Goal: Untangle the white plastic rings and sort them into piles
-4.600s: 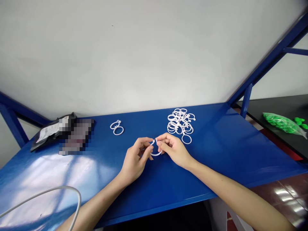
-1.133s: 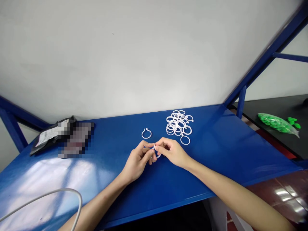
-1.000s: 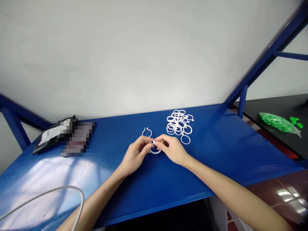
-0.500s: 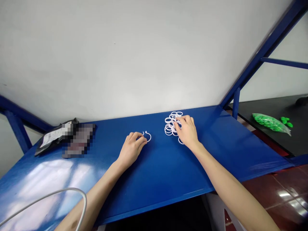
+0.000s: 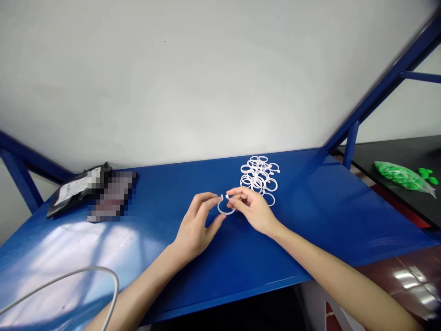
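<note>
A white plastic ring (image 5: 226, 208) with an open gap at its top is held just above the blue table (image 5: 310, 216). My right hand (image 5: 253, 210) pinches the ring's right end between thumb and forefinger. My left hand (image 5: 198, 225) is curled at the ring's left side, forefinger at the gap and thumb under the ring. A pile of several white rings (image 5: 259, 177) lies just behind my right hand.
A black packet (image 5: 77, 188) lies at the table's back left. A grey cable (image 5: 69, 280) loops over the near left corner. To the right is a blue frame post (image 5: 350, 143) and a dark table with a bag of green parts (image 5: 401, 175).
Half a second ago my right hand was on the pile and my left hand rested by a lone ring. Both hands have come together on one ring; the lone ring is out of sight.
</note>
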The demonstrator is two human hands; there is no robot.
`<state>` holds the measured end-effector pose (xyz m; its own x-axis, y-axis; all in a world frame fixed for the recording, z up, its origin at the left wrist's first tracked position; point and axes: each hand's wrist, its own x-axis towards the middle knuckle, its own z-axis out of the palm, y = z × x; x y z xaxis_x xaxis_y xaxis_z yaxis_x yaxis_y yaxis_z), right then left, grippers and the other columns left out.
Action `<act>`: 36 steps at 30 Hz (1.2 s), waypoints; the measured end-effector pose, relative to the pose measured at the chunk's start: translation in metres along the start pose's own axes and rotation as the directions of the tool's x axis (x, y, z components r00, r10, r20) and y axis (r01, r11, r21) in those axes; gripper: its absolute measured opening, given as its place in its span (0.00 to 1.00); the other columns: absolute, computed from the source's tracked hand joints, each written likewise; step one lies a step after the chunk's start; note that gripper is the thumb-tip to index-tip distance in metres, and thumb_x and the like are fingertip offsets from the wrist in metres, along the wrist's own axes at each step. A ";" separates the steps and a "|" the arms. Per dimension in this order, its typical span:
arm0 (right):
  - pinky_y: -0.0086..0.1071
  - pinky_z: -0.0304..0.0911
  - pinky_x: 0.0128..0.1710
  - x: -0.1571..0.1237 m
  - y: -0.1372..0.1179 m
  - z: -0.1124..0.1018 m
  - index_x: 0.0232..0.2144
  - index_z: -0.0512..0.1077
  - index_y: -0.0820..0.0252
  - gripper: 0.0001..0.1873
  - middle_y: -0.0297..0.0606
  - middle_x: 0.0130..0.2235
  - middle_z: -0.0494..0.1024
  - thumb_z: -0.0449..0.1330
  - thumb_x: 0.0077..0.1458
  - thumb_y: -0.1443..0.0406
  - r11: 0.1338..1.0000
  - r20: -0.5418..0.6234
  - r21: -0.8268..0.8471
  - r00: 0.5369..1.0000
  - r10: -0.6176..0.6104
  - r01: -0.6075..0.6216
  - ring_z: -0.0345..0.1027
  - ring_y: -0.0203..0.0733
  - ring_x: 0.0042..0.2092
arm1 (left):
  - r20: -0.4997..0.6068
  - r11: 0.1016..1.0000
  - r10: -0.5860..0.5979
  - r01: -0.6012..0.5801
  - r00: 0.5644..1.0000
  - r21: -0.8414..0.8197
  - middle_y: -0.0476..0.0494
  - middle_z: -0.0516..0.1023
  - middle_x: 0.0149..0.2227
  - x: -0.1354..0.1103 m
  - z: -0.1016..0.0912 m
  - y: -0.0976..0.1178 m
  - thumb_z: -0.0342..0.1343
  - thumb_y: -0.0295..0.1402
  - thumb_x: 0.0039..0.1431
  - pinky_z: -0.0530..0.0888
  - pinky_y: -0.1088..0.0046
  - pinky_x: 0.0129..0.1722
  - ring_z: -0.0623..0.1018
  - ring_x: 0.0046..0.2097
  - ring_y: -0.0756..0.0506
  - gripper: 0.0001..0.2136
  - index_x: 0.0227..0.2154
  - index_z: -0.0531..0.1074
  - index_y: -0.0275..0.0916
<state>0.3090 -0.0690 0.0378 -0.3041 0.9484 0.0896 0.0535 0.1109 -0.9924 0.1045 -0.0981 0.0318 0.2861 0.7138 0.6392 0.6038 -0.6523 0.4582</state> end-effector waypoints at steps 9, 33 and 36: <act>0.37 0.70 0.43 -0.007 -0.004 0.007 0.45 0.76 0.54 0.11 0.36 0.37 0.83 0.64 0.63 0.56 0.999 0.020 0.040 1.000 -0.015 0.014 0.79 0.42 0.41 | 0.079 0.900 -0.349 0.357 0.934 -0.248 0.50 0.81 0.31 -0.002 0.006 0.008 0.55 0.33 0.67 0.79 0.74 0.33 0.83 0.30 0.48 0.07 0.46 0.72 0.43; 0.35 0.69 0.38 -0.010 0.001 0.006 0.37 0.79 0.57 0.13 0.36 0.33 0.83 0.69 0.58 0.54 0.998 0.071 0.062 0.997 -0.004 0.000 0.76 0.40 0.35 | 0.054 0.957 -0.218 0.224 0.974 -0.184 0.53 0.82 0.26 -0.009 0.005 0.009 0.57 0.31 0.68 0.76 0.79 0.28 0.80 0.24 0.52 0.06 0.44 0.78 0.42; 0.35 0.69 0.39 -0.010 0.003 0.006 0.37 0.80 0.57 0.13 0.36 0.34 0.83 0.69 0.58 0.54 0.996 0.080 0.085 0.997 -0.003 -0.004 0.76 0.40 0.36 | 0.014 0.968 -0.191 0.191 0.981 -0.160 0.53 0.82 0.27 -0.012 0.006 0.011 0.57 0.30 0.67 0.77 0.79 0.29 0.81 0.24 0.52 0.07 0.45 0.78 0.43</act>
<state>0.3060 -0.0798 0.0336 -0.3791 0.9214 0.0852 -0.0259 0.0815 -0.9963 0.1123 -0.1119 0.0252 0.1762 0.8289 0.5309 0.5202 -0.5363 0.6647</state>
